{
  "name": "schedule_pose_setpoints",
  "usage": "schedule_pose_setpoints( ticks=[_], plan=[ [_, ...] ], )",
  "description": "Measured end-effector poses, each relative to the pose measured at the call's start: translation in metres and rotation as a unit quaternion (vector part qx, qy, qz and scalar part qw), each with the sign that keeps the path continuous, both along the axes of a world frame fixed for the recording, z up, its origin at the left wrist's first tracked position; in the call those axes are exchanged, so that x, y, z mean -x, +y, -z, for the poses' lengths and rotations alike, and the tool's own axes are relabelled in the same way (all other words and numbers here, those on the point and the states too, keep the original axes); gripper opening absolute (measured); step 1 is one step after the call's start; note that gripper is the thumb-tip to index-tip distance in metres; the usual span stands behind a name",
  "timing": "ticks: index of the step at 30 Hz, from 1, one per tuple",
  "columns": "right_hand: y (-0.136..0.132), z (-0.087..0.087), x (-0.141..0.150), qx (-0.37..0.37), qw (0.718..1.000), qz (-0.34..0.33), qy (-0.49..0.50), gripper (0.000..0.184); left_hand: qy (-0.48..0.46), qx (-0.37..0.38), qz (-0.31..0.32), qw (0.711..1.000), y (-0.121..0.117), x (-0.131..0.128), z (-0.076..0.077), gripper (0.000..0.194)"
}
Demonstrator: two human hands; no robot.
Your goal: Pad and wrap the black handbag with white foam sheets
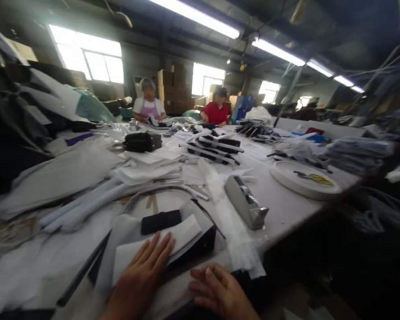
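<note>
The fingers of the left hand (138, 278) lie flat and only slightly spread on a folded white sheet (183, 233), which slants across the near part of the surface (283, 218). Just beyond those fingertips a black bundle (162, 222) lies against the sheet's far edge, and a black piece (202, 246) shows from under its right side. The fingers of the right hand (222, 289) are loosely curled, with the thumb close over them; whether they pinch anything, I cannot tell. A long strip of clear plastic (236, 238) runs from just beyond the right fingers toward the middle of the surface, lying between the sheet and a gray tape dispenser (245, 202). Farther right of the fingers, a round white tray (283, 183) holds yellow-handled scissors (321, 179). Left of the left fingers, loose white sheets (66, 173) overlap and crowd the surface. Straight beyond both hands, a pile of black and white pieces (213, 149) and a black case (142, 142) stand in the way of the far side, where two people, one in a purple apron (149, 111) and one in a red top (215, 113), are at work.
</note>
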State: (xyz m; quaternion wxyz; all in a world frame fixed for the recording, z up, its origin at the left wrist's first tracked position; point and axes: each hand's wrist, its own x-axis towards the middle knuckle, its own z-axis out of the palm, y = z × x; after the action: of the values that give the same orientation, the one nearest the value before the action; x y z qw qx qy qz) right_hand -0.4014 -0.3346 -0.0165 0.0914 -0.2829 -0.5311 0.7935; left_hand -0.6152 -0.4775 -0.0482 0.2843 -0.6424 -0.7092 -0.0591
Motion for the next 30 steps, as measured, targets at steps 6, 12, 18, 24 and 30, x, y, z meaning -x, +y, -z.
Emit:
schedule_pose_setpoints(
  ticks=[6, 12, 18, 24, 30],
  plan=[
    [-0.008, -0.001, 0.020, 0.222, 0.971, 0.057, 0.069, 0.047, -0.057, 0.034, -0.020, 0.998, 0.005, -0.008, -0.007, 0.055],
    [-0.033, 0.007, 0.044, 0.239, 0.952, 0.155, 0.107, 0.039, -0.110, 0.036, -0.006, 0.993, 0.006, -0.006, -0.015, 0.054],
    [-0.052, 0.011, 0.065, 0.198, 0.952, 0.198, 0.123, 0.041, -0.111, 0.034, -0.007, 0.993, 0.004, 0.002, -0.020, 0.051],
    [-0.026, -0.001, 0.041, 0.077, 0.995, 0.037, 0.044, 0.041, 0.006, -0.007, 0.012, 1.000, 0.002, 0.002, -0.004, 0.055],
    [0.079, -0.075, 0.017, -0.330, 0.938, -0.090, -0.061, 0.036, 0.054, -0.039, 0.040, 0.997, 0.001, 0.010, -0.001, 0.059]
  ],
)
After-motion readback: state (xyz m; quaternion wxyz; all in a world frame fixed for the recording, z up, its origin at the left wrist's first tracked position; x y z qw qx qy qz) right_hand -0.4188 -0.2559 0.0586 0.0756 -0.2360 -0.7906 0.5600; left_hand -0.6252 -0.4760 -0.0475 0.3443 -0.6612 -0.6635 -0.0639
